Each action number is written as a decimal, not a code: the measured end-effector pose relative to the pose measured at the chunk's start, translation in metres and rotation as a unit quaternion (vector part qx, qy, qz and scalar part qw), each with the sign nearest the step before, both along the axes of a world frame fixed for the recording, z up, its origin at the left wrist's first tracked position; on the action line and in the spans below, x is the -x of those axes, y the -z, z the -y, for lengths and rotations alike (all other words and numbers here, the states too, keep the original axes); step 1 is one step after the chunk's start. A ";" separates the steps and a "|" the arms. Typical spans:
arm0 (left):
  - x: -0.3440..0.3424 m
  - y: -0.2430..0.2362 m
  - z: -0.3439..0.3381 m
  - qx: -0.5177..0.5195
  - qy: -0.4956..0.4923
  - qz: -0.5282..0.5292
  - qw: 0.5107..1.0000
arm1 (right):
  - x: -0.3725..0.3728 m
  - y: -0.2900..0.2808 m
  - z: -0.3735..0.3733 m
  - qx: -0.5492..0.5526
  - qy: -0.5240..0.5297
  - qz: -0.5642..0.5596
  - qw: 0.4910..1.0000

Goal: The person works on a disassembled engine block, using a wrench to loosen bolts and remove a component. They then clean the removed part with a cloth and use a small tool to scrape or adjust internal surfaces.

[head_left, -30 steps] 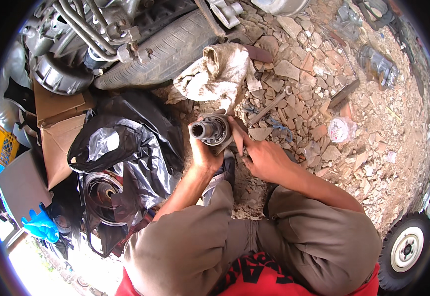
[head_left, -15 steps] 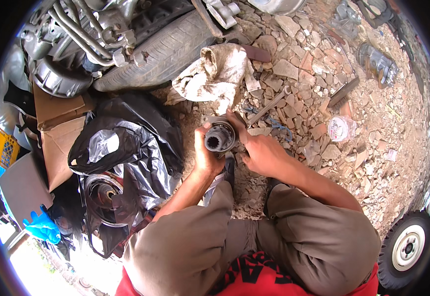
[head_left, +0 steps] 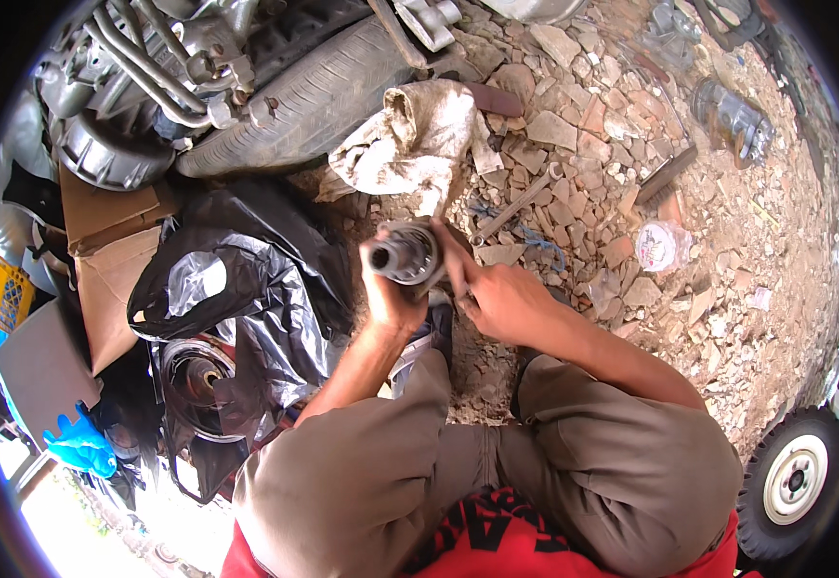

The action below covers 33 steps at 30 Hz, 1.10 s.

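A dark metal car part (head_left: 408,254) with a round splined hollow end is held up between my hands, over the ground in front of my knees. My left hand (head_left: 393,301) wraps round its left side and underside. From the right, my right hand (head_left: 498,291) grips the back of the part with bent fingers. The splined end tilts toward the left; the far end of the part is hidden behind my fingers. Just beyond it lies a dirty cream rag (head_left: 410,135). A wrench-like metal bar (head_left: 518,206) rests on the rubble to the right.
A worn tyre (head_left: 294,101) and metal engine parts (head_left: 169,67) fill the far left. Left of my hands are a black plastic bag (head_left: 285,260), a cardboard box (head_left: 116,289) and a blue glove (head_left: 80,443). Broken stones, a clear cup (head_left: 660,247) and a small wheel (head_left: 793,482) lie rightward.
The part has tilted, its splined end swinging left and slightly up. My left hand has shifted a little left with it, and my right hand stays on the part.
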State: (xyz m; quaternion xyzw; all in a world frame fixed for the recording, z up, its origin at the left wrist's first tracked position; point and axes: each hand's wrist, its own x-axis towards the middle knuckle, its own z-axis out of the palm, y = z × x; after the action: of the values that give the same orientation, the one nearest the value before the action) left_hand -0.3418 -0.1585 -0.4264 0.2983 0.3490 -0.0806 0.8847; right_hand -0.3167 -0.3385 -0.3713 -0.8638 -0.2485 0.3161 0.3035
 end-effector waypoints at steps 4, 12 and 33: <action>0.000 -0.005 0.003 -0.043 0.058 0.016 0.997 | 0.001 0.013 0.000 -0.013 0.016 0.009 1.000; 0.001 -0.008 0.011 -0.085 0.112 0.059 0.988 | -0.004 0.014 0.002 -0.024 0.024 0.051 0.998; 0.001 0.004 0.002 -0.018 0.052 0.021 0.998 | 0.005 0.020 0.002 -0.013 0.026 0.052 0.998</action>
State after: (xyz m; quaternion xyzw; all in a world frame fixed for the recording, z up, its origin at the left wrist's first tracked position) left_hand -0.3425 -0.1605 -0.4301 0.3338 0.3160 -0.1142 0.8807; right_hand -0.3221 -0.3404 -0.3909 -0.8812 -0.2450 0.2597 0.3098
